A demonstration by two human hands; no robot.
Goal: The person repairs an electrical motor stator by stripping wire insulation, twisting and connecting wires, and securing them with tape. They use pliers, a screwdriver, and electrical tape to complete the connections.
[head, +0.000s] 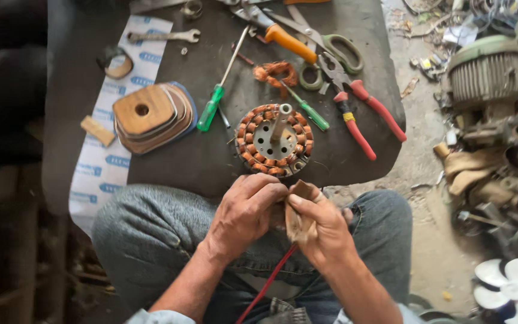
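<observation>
Far to the left of my hands lies a long white sheet [100, 162] with blue oval labels in rows; it hangs over the edge of the dark table [199, 150]. On this sheet rest a steel spanner [163, 36], a small wooden block [98, 130] and a stack of brown rounded plates [151, 117] with a hole in the top one. Further right, above my left hand, is a green-handled screwdriver [217, 99].

My left hand [244, 213] is over my knees in blue jeans [151, 234], fingers curled together, and its fingertips touch the brown piece [298, 207]. Just above both hands, at the table edge, stands the round stator [274, 141] with copper-orange coils in a ring and a grey shaft upright in the middle.

My right hand [322, 228] is closed on the brown piece, a thin folded strip like card or leather; the thumb presses it from the top. A red wire [268, 282] runs down from under my hands.

Up and right of the grip lie a second green screwdriver [307, 111], red-handled pliers [361, 117], scissors with green handles [337, 51] and an orange-handled tool [289, 41]. Far right, on the dirty floor, are a ribbed grey motor [487, 72] and a white fan blade [511, 291].
</observation>
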